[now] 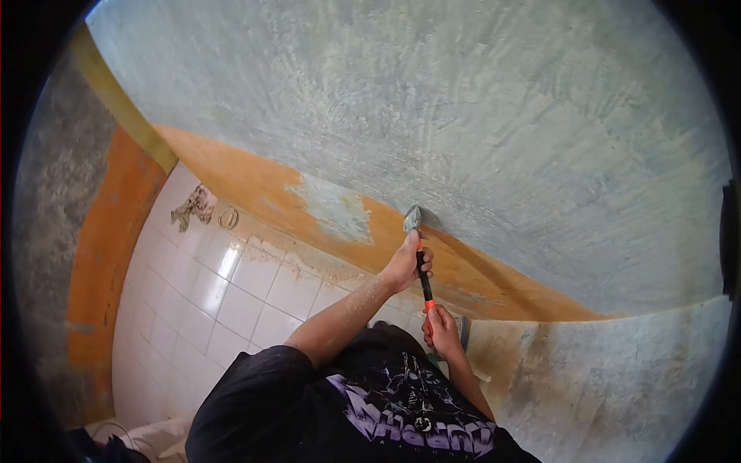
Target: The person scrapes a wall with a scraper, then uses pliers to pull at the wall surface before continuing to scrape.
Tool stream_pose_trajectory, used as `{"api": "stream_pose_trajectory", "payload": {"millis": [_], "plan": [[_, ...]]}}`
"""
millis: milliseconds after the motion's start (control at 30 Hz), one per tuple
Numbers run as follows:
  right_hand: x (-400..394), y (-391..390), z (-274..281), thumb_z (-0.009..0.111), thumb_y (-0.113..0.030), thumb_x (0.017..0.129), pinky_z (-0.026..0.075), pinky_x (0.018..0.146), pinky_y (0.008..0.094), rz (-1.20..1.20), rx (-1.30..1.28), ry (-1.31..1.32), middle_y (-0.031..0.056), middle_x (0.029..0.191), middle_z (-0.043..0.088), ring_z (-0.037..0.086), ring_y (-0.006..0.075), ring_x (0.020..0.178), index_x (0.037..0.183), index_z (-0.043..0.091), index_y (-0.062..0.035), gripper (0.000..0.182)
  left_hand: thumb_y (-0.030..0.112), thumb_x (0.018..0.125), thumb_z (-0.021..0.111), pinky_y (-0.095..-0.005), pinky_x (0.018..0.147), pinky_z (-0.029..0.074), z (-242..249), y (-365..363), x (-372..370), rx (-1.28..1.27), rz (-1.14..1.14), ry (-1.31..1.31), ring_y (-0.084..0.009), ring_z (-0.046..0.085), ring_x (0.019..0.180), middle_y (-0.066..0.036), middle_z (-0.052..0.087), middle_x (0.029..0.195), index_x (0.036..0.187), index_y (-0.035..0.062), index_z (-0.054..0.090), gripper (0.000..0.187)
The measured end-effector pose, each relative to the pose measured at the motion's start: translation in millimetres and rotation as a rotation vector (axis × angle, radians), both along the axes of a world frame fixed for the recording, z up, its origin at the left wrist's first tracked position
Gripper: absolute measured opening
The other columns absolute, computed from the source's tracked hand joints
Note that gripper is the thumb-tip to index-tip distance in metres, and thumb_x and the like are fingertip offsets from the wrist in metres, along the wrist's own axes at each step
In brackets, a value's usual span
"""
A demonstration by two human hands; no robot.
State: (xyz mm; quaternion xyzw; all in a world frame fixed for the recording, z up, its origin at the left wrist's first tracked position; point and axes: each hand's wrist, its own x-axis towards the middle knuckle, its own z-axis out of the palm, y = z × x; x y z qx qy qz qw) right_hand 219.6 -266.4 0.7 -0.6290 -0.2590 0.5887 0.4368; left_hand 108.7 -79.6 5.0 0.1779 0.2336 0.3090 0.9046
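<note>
Both my hands grip a long-handled scraper [426,287] with a black and orange-red handle. My left hand [404,264] is closed high on the handle, just below the scraper's head. Lower down, my right hand [442,330] wraps around the orange-red end of the handle. The pale, dusty head is up against the wall [478,139], around where its grey surface meets an orange painted band [266,189]. A patch of that band is bare and greyish, left of the head. Dust speckles my left forearm.
White floor tiles [251,309] run along the wall's foot, with crumbly debris [309,264] on them. A crumpled cloth [194,207] and a ring-shaped item [228,218] lie near the far corner. Another grey and orange wall [100,255] stands at left.
</note>
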Motion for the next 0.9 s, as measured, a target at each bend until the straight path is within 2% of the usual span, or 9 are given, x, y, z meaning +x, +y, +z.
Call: {"api": "stream_pose_trajectory", "payload": {"millis": [67, 167, 267, 400, 500, 700, 900], "plan": [[1.1, -1.5, -10.0, 0.048, -0.033, 0.105, 0.031, 0.038, 0.0241, -0.010, 0.016, 0.034, -0.0028, 0.058, 0.043, 0.037, 0.0062, 0.041, 0.105, 0.056, -0.0074, 0.027, 0.059, 0.104, 0.024, -0.0389, 0.065, 0.045, -5.4, -0.5, 3.2, -0.053, 0.030, -0.024, -0.0158, 0.042, 0.063, -0.001, 0.042, 0.073, 0.116, 0.0167, 0.039, 0.047], [6.7, -6.3, -17.5, 0.048, -0.032, 0.105, 0.030, 0.038, 0.0241, -0.043, 0.013, -0.039, -0.0035, 0.057, 0.043, 0.037, 0.0057, 0.041, 0.105, 0.056, -0.0070, 0.027, 0.060, 0.104, 0.021, -0.0372, 0.064, 0.045, -14.3, -4.4, 12.3, -0.021, 0.008, -0.038, -0.0151, 0.043, 0.062, -0.001, 0.042, 0.073, 0.116, 0.0170, 0.040, 0.049], [18.0, -8.4, -12.2, 0.047, -0.032, 0.105, 0.030, 0.038, 0.0241, -0.013, 0.059, -0.132, -0.0043, 0.056, 0.041, 0.036, 0.0054, 0.042, 0.104, 0.057, -0.0067, 0.027, 0.060, 0.104, 0.020, -0.0364, 0.064, 0.044, 15.9, -12.9, 19.7, -0.016, 0.064, 0.061, -0.0143, 0.040, 0.059, -0.001, 0.040, 0.070, 0.115, 0.0161, 0.040, 0.049], [21.8, 0.8, -16.8, 0.048, -0.033, 0.105, 0.028, 0.039, 0.0235, 0.014, 0.050, -0.257, -0.0052, 0.057, 0.040, 0.037, 0.0043, 0.044, 0.103, 0.056, -0.0055, 0.028, 0.061, 0.103, 0.021, -0.0326, 0.057, 0.041, -3.6, -11.7, 29.5, 0.035, 0.216, 0.073, -0.0122, 0.036, 0.054, 0.001, 0.035, 0.065, 0.117, 0.0155, 0.040, 0.051], [15.1, 2.2, -3.9, 0.049, -0.034, 0.105, 0.030, 0.041, 0.0233, 0.016, 0.022, -0.292, -0.0056, 0.059, 0.040, 0.038, 0.0041, 0.046, 0.101, 0.056, -0.0054, 0.030, 0.061, 0.103, 0.022, -0.0303, 0.054, 0.039, 4.9, -14.6, 31.0, 0.046, 0.257, 0.127, -0.0110, 0.034, 0.052, 0.001, 0.035, 0.064, 0.117, 0.0144, 0.041, 0.052], [23.7, -1.0, -29.7, 0.049, -0.033, 0.105, 0.031, 0.044, 0.0245, 0.041, 0.048, -0.299, -0.0054, 0.060, 0.041, 0.038, 0.0050, 0.049, 0.100, 0.056, -0.0045, 0.029, 0.061, 0.103, 0.024, -0.0295, 0.054, 0.039, 1.9, -18.4, 33.2, 0.121, 0.280, 0.125, -0.0106, 0.033, 0.051, 0.002, 0.033, 0.064, 0.116, 0.0125, 0.041, 0.053], [31.4, 1.4, -17.7, 0.049, -0.032, 0.105, 0.033, 0.047, 0.0261, 0.052, 0.067, -0.359, -0.0031, 0.061, 0.044, 0.042, 0.0063, 0.051, 0.099, 0.058, -0.0030, 0.031, 0.061, 0.103, 0.024, -0.0300, 0.053, 0.039, 1.3, -19.6, 39.1, 0.091, 0.304, 0.124, -0.0110, 0.033, 0.050, 0.001, 0.033, 0.064, 0.117, 0.0124, 0.041, 0.053]]}}
